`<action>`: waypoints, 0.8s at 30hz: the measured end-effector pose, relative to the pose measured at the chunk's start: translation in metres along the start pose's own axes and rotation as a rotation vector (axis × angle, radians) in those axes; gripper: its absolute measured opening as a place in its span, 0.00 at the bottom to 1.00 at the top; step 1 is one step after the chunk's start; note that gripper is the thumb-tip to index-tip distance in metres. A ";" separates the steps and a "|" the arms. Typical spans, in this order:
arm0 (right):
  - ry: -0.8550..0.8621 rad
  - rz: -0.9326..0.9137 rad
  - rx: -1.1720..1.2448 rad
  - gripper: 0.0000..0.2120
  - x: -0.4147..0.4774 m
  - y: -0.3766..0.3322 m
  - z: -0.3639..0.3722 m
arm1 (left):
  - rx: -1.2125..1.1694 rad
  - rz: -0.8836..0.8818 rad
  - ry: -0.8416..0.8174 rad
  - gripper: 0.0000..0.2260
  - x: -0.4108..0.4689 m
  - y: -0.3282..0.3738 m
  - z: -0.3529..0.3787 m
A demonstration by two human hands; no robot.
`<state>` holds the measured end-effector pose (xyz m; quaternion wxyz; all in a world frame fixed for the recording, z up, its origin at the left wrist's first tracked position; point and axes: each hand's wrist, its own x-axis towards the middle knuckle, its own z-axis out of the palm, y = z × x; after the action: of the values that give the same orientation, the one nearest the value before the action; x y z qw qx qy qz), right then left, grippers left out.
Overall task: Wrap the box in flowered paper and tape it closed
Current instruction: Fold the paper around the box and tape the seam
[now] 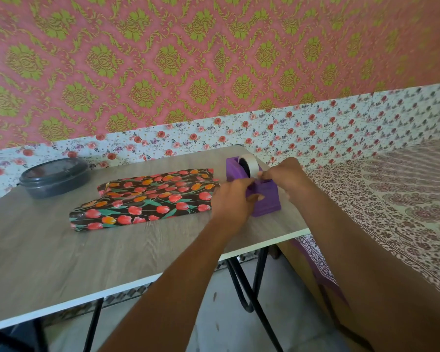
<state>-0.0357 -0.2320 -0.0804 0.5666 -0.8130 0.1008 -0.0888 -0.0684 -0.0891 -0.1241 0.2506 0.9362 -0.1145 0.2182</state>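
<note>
The box (148, 201), covered in dark flowered paper (163, 180) with red and orange tulips, lies flat near the middle of the tabletop (87, 262), with one paper flap resting across its top. Just to its right stands a purple tape dispenser (267, 201) carrying a roll of pale tape (250, 165). Your left hand (235, 199) grips the dispenser's left side, fingers curled over it. Your right hand (283, 174) pinches the tape at the top of the dispenser. A dark round container (54, 177) sits at the tabletop's far left. A bed (391, 199) with a patterned cover lies to the right.
</note>
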 end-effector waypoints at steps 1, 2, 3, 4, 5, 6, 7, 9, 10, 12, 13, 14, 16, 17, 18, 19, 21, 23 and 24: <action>0.014 -0.013 0.047 0.10 0.000 0.001 -0.002 | -0.038 -0.025 0.007 0.23 0.000 -0.002 0.002; 0.047 -0.051 0.070 0.11 -0.001 0.000 -0.003 | -0.066 -0.041 0.012 0.24 0.000 -0.004 0.004; 0.090 -0.072 0.098 0.19 -0.002 0.000 0.000 | -0.065 -0.043 0.013 0.25 0.000 -0.004 0.002; 0.130 -0.094 0.116 0.25 -0.004 0.002 0.002 | -0.048 -0.033 0.012 0.25 0.002 -0.004 0.002; 0.167 -0.092 0.109 0.25 -0.005 0.009 0.004 | -0.027 -0.026 0.009 0.24 0.004 -0.004 0.001; 0.199 -0.091 0.095 0.22 -0.009 0.016 0.007 | -0.005 -0.016 0.007 0.23 0.005 -0.006 0.002; 0.224 -0.069 0.068 0.16 -0.011 0.026 0.007 | 0.021 -0.005 0.012 0.23 0.008 -0.006 0.001; 0.236 -0.004 -0.001 0.10 -0.026 0.054 0.014 | 0.043 -0.002 0.004 0.24 0.007 -0.006 0.001; 0.253 -0.010 -0.046 0.11 -0.032 0.071 0.017 | 0.032 -0.010 -0.012 0.25 0.007 -0.006 0.000; 0.334 -0.099 -0.144 0.18 -0.041 0.093 0.021 | 0.025 -0.032 -0.043 0.25 0.008 -0.006 -0.001; 0.379 -0.125 -0.126 0.19 -0.046 0.098 0.020 | 0.021 -0.030 -0.059 0.25 0.008 -0.005 0.000; 0.387 -0.140 -0.077 0.18 -0.050 0.097 0.018 | 0.021 -0.023 -0.066 0.25 0.010 -0.005 -0.002; 0.367 -0.178 0.019 0.12 -0.057 0.092 0.013 | 0.007 -0.017 -0.075 0.24 0.010 -0.003 -0.004; 0.329 -0.197 0.096 0.09 -0.061 0.090 0.012 | -0.005 -0.012 -0.087 0.24 0.011 -0.003 -0.006; 0.283 -0.223 0.152 0.08 -0.068 0.086 0.011 | -0.009 -0.005 -0.098 0.24 0.011 -0.004 -0.007; 0.244 -0.254 0.185 0.08 -0.074 0.082 0.010 | -0.010 0.003 -0.108 0.23 0.011 -0.006 -0.010; 0.207 -0.292 0.200 0.06 -0.078 0.080 0.011 | -0.017 0.021 -0.087 0.18 0.008 -0.012 -0.016; 0.167 -0.341 0.199 0.02 -0.081 0.077 0.014 | -0.043 0.035 -0.013 0.13 0.003 -0.023 -0.024; 0.138 -0.362 0.219 0.04 -0.082 0.073 0.016 | -0.044 0.047 0.024 0.13 -0.001 -0.029 -0.031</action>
<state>-0.1154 -0.2204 -0.1572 0.6181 -0.7434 -0.0186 -0.2549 -0.0706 -0.0485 -0.1127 0.2672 0.9248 -0.1383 0.2328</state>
